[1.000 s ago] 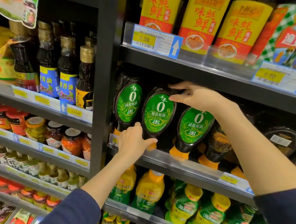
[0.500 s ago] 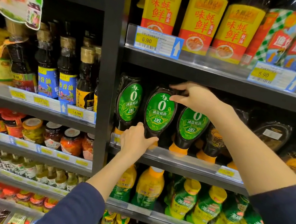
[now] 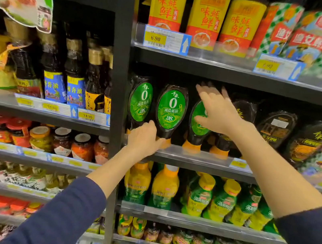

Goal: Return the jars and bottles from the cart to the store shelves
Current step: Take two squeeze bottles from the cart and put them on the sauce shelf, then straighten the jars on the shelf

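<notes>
On the middle shelf (image 3: 196, 158), the green-labelled bottle (image 3: 170, 110) stands cap-down, second in its row. The left hand (image 3: 145, 138) grips its lower end. The right hand (image 3: 218, 109), fingers spread, covers the neighbouring bottle (image 3: 194, 138). Yellow-labelled bottles (image 3: 207, 17) stand above.
</notes>
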Tool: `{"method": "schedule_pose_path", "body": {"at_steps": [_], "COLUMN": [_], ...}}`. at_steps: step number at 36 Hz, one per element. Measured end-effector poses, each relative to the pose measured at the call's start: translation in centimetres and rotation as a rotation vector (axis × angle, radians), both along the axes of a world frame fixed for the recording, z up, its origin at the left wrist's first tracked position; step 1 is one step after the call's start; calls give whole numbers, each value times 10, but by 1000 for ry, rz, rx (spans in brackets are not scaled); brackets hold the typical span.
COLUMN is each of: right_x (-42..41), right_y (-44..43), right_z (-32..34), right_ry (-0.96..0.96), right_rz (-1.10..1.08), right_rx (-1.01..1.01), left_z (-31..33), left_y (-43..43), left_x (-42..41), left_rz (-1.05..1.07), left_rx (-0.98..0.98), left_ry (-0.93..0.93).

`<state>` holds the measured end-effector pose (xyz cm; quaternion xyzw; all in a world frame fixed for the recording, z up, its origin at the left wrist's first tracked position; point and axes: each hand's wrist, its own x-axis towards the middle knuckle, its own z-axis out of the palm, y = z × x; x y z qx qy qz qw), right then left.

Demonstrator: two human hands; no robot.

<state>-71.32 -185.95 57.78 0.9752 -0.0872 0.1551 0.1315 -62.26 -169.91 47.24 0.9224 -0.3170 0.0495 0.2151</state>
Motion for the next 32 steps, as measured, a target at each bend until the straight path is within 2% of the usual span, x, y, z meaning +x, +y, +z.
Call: {"method": "schedule_pose_path", "body": {"at_steps": [7, 14, 22, 26, 32], "right_x": [-46, -96, -173, -197, -193], "right_y": [0, 11, 46, 69, 107], "right_z": [-17, -43, -84, -97, -94], "right_ry": [-8, 93, 206, 329, 380], "right_rz": [-41, -105, -86, -136, -122], "right_rx": [24, 14, 175, 234, 197], "left_z": [8, 9, 2, -2, 0], "left_y": [24, 66, 121, 150, 208], "left_x": [-30, -63, -113, -130, -137], "left_rz": [-129, -296, -288, -286, -260], "left_rx": [27, 184, 277, 326, 316], "left_ry": [-22, -48, -126, -148, -123]}}
